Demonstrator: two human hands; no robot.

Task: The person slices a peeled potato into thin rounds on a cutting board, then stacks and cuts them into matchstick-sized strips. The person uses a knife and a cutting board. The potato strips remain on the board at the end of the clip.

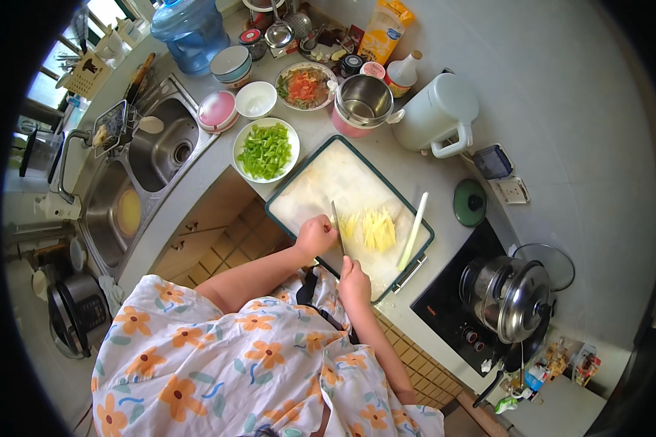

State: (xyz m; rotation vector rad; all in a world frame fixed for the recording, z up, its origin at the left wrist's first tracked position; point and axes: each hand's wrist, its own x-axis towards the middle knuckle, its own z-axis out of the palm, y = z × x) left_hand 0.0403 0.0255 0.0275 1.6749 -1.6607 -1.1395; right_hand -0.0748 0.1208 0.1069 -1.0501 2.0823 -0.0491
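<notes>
My right hand grips the handle of a kitchen knife, its blade over a white cutting board with a dark green rim. Just left of the blade, my left hand rests on the board with fingers curled. Whatever lies beneath those fingers is hidden. To the right of the blade are a few pale yellow strips, beside a larger pile of cut pale yellow strips, perhaps ginger or potato. A white and light green scallion or leek stalk lies along the board's right side.
Beyond the board stand a plate of chopped green pepper, a plate of chopped red and green food, a steel-lined pink container and a pale electric kettle. A double sink is left; a lidded pot sits on the cooktop.
</notes>
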